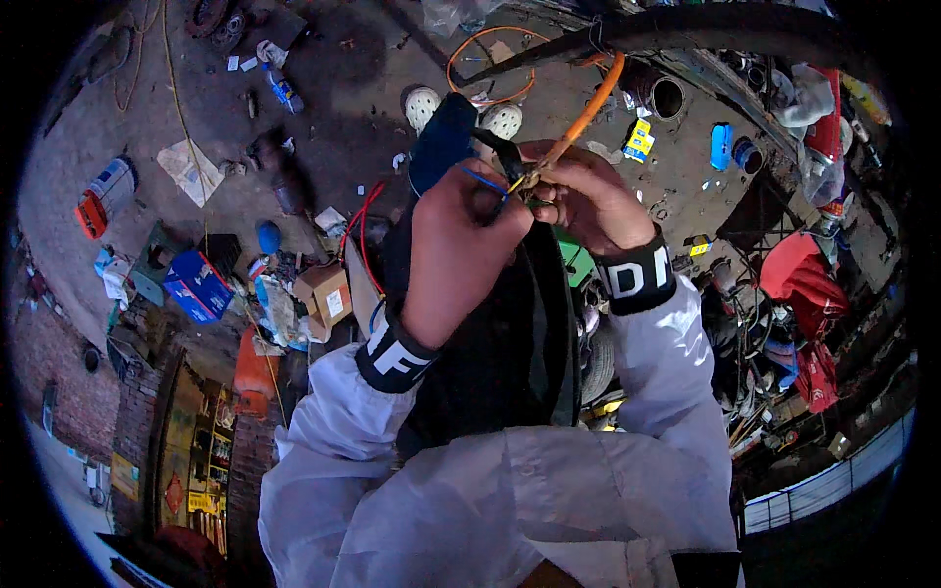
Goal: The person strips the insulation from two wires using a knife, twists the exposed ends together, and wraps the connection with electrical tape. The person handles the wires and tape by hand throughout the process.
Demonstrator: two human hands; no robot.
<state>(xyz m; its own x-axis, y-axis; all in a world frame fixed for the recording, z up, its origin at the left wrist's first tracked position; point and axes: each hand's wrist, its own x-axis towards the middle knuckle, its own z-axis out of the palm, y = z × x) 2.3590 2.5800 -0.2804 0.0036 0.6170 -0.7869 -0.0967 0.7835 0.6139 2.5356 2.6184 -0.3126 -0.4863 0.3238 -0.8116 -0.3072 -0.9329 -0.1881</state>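
My left hand (pixel 453 245) is closed in a pinch near a blue wire (pixel 482 180) and a yellow wire (pixel 516 183), in front of my body. Just to its right, my right hand (pixel 600 204) has its fingers closed around the end of a thick orange cable (pixel 594 103), where thin wires come out of the sheath. The cable rises from the hands toward a dark curved bar. A black strip (pixel 502 150) hangs beside the fingertips. The exact wire ends are hidden by my fingers. Red wires (pixel 365 220) loop up to the left of my left wrist.
A dark curved bar (pixel 676 29) crosses the top, with orange cable looped below it. Left on the floor lie a blue box (pixel 198 287), a cardboard box (pixel 323 297) and an orange gas cylinder (pixel 254 372). On the right are a metal can (pixel 668 98) and red cloth (pixel 806 284).
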